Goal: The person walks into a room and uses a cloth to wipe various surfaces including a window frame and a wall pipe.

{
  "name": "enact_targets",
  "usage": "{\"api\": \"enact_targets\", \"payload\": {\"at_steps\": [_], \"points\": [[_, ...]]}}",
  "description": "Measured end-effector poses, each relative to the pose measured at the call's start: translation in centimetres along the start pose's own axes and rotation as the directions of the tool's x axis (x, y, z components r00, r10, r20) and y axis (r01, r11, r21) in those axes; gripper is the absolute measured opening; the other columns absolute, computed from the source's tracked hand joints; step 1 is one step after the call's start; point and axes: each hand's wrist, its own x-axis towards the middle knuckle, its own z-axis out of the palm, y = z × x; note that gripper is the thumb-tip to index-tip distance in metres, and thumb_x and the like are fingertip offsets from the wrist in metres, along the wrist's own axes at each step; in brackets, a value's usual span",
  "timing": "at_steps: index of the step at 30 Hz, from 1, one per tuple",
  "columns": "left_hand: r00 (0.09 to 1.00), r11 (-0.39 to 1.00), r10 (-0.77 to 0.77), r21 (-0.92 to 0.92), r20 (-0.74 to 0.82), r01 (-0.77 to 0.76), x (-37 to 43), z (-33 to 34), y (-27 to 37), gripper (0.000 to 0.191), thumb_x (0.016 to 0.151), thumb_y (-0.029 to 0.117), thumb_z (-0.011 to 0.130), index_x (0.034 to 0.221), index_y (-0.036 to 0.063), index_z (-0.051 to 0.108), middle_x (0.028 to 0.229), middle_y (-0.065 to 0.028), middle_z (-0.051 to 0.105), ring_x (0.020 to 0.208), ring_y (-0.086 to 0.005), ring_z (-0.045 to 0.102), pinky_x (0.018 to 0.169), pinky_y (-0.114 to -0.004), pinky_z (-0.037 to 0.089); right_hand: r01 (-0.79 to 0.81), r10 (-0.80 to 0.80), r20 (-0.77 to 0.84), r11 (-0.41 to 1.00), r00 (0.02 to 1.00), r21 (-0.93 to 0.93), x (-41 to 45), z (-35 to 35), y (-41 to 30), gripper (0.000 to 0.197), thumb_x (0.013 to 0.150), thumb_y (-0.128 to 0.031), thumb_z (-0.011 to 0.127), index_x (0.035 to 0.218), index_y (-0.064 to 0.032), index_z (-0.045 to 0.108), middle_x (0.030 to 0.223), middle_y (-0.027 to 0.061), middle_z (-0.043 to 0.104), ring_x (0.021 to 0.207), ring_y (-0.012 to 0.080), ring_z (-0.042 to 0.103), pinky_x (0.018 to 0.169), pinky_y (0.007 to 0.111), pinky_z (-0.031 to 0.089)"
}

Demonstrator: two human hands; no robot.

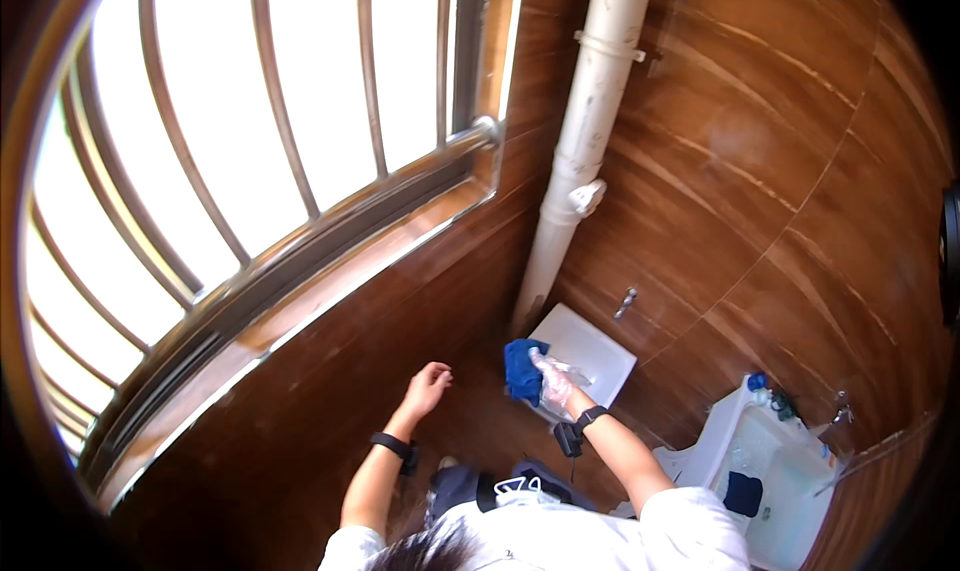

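My right hand (556, 382), in a clear plastic glove, grips a blue cloth (523, 368). The cloth hangs over the left rim of a white basin (596, 350) in the corner. Part of the basin is hidden behind my hand and the cloth. My left hand (429, 386) is bare and hangs in the air to the left of the cloth, touching nothing, its fingers loosely curled. A black wrist strap (391, 443) sits on my left arm, and another strap (592, 418) on my right.
A white pipe (585, 143) runs down the corner. A barred window (285, 98) fills the left wall. Above the basin, a metal tap (625, 302) juts from the brown tiled wall (720, 196). At lower right stands a larger white sink (806, 507) with a dark cloth (743, 494) in it.
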Motion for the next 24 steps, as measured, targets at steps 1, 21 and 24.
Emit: {"api": "enact_targets", "payload": {"at_steps": [1,21,24], "points": [[1.000,0.998,-0.005,0.060,0.017,0.004,2.1,-0.5,0.8,0.017,0.091,0.010,0.051,0.103,-0.0010,0.053,0.090,-0.0106,0.063,0.082,-0.0150,0.061,0.074,-0.028,0.050,0.053,-0.051,-0.015,0.989,0.999,0.141,-0.4,-0.6,-2.2,0.034,0.088,-0.031,0.057,0.111,-0.0058,0.055,0.099,0.0069,0.064,0.084,0.0219,0.063,0.072,0.038,0.054],[0.869,0.865,0.479,0.102,0.122,-0.491,29.4,11.5,22.2,0.029,0.089,0.013,0.056,0.115,0.0032,0.047,0.098,-0.0107,0.062,0.093,-0.0182,0.059,0.080,-0.031,0.047,0.910,-0.972,-0.114,0.231,0.204,-0.343,0.8,8.2,-47.2,0.039,0.080,-0.011,0.068,0.116,-0.0094,0.054,0.103,0.0010,0.061,0.089,0.0148,0.060,0.071,0.030,0.052],[0.864,0.856,0.492,0.120,0.106,-0.502,31.3,11.8,23.9,0.040,0.087,0.013,0.059,0.123,0.0060,0.041,0.109,-0.0120,0.057,0.102,-0.0207,0.055,0.083,-0.033,0.046,0.918,-0.989,-0.013,0.141,0.146,-0.370,3.3,10.6,-50.2,0.040,0.082,-0.013,0.066,0.119,-0.0057,0.052,0.105,0.0021,0.061,0.087,0.0141,0.060,0.074,0.029,0.052]]}}
